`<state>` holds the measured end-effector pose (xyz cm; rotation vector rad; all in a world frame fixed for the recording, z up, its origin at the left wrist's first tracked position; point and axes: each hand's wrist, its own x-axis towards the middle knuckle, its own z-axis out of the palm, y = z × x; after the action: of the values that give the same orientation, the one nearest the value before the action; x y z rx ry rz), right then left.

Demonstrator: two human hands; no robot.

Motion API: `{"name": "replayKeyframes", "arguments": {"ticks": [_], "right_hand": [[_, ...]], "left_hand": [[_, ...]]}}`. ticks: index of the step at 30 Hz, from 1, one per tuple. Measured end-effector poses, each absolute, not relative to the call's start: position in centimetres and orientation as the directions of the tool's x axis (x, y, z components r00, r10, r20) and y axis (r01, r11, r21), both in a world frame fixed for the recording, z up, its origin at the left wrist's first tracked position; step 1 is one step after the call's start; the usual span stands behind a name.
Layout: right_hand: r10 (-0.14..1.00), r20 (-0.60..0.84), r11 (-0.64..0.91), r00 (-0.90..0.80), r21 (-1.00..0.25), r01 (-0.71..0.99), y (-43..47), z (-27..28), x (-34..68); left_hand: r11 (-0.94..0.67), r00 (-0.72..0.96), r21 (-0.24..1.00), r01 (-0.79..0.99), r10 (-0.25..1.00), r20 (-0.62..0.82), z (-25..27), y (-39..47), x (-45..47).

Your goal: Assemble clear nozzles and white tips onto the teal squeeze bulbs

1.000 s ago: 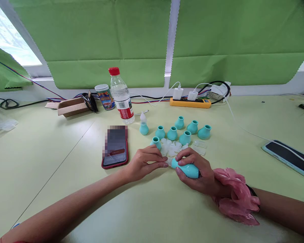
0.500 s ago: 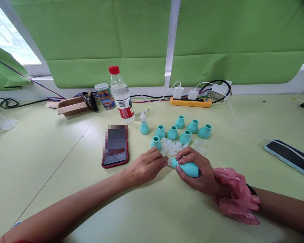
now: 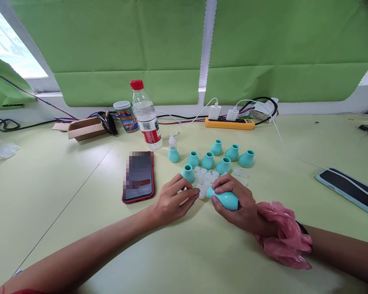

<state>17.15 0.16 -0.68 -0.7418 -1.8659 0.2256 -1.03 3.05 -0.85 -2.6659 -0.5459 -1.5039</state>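
Note:
My right hand (image 3: pixel 237 200) is wrapped around a turquoise rubber squeeze bulb (image 3: pixel 228 200), which lies sideways with its neck toward my left hand. My left hand (image 3: pixel 178 198) has thumb and forefinger pinched at a small translucent piece (image 3: pixel 201 192), just left of that neck; its exact shape is hard to make out. Behind both hands lies a loose pile of translucent pieces (image 3: pixel 207 174). Several turquoise bulbs (image 3: pixel 207 161) stand beyond, their open mouths upward. One more bulb (image 3: pixel 173 155) stands to their left with a translucent tip (image 3: pixel 172 141) in its mouth.
Left of the bulbs are a red-cased phone (image 3: pixel 138 179), a red-capped water bottle (image 3: pixel 147 118), a can (image 3: pixel 126 116) and an open cardboard box (image 3: pixel 87 128). An orange power strip (image 3: pixel 230 123) lies at the back. At right, a white cable crosses another phone-like device (image 3: pixel 349 188).
The translucent piece at the bulb's neck and the neck itself have come slightly apart. My left fingers have shifted a little to the left; my right hand keeps its grip on the bulb.

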Motion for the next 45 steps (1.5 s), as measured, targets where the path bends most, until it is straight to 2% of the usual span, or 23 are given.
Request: {"name": "replayKeyframes", "arguments": {"ticks": [6, 13, 19, 23, 26, 31, 40, 45], "right_hand": [[0.580, 0.774, 0.793, -0.254, -0.467, 0.391, 0.2, -0.9, 17.2], [0.534, 0.789, 0.828, -0.304, -0.414, 0.379, 0.1, -1.2, 17.4], [0.542, 0.789, 0.822, -0.291, -0.425, 0.378, 0.1, -1.1, 17.4], [0.545, 0.782, 0.822, -0.302, -0.429, 0.375, 0.1, -1.2, 17.4], [0.553, 0.772, 0.818, -0.312, -0.434, 0.378, 0.2, -1.2, 17.3], [0.543, 0.780, 0.822, -0.310, -0.418, 0.388, 0.3, -0.8, 17.1], [0.560, 0.781, 0.810, -0.277, -0.446, 0.382, 0.2, -0.9, 17.2], [0.557, 0.788, 0.810, -0.263, -0.445, 0.382, 0.2, -0.8, 17.1]], "left_hand": [[-0.906, 0.618, -0.072, 0.418, 0.225, 0.753, -0.5, 2.9, -1.5], [-0.903, 0.761, -0.083, 0.422, 0.303, 0.574, 1.0, 2.6, -1.9], [-0.869, 0.809, -0.249, 0.427, 0.244, 0.534, 1.3, 2.4, -1.5], [-0.848, 0.813, -0.281, 0.449, 0.258, 0.522, 0.9, 2.5, -1.3], [-0.855, 0.802, -0.220, 0.469, 0.308, 0.512, 0.4, 2.7, -1.4], [-0.868, 0.745, 0.001, 0.497, 0.428, 0.511, 0.2, 2.7, -1.3], [-0.819, 0.598, 0.322, 0.474, 0.568, 0.566, 1.3, 2.7, -1.3], [-0.829, 0.582, 0.345, 0.440, 0.556, 0.594, 1.5, 2.8, -1.6]]}}
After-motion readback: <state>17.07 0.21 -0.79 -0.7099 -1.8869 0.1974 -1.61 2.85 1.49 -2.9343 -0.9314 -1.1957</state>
